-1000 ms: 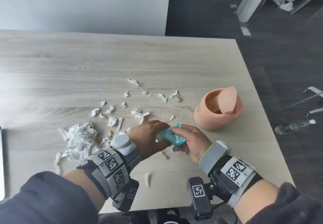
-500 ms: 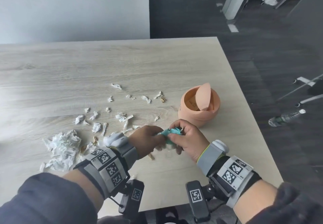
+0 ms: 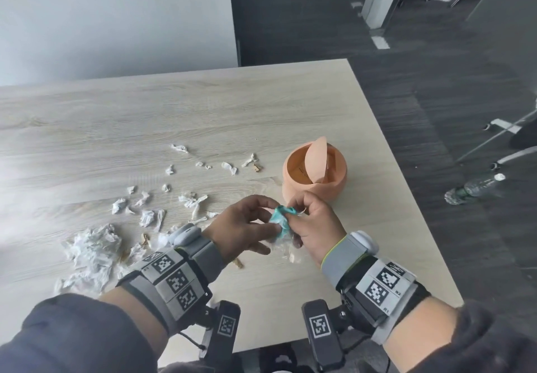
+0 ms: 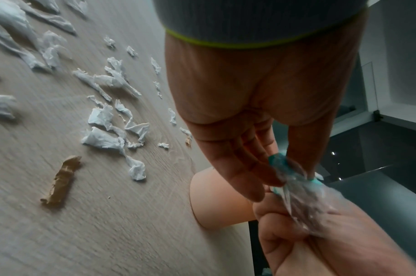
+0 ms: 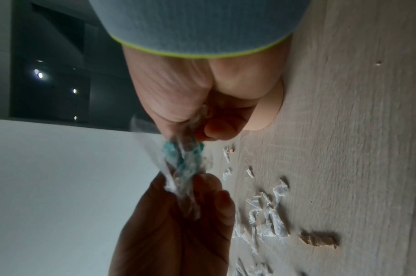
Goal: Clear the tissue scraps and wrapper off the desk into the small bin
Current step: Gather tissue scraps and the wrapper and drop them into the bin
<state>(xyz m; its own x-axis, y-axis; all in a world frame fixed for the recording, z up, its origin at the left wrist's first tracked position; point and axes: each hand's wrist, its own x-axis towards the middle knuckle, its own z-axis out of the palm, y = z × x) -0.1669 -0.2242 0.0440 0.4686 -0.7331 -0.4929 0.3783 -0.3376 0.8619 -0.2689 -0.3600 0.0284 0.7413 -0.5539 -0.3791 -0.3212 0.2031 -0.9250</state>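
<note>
— Head view: where are the hands?
— Above the desk [image 3: 261,105], just before the small bin [image 3: 315,173]. Left hand [image 3: 244,227] and right hand [image 3: 315,224] meet, each pinching the wrapper [image 3: 280,221].
— Its lie?
— Crumpled, stretched hand to hand. Tissue scraps [image 3: 93,244] lie left.

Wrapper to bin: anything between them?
Head view: only the right hand's fingers stand between the wrapper and the bin; no scraps show on that stretch.
</note>
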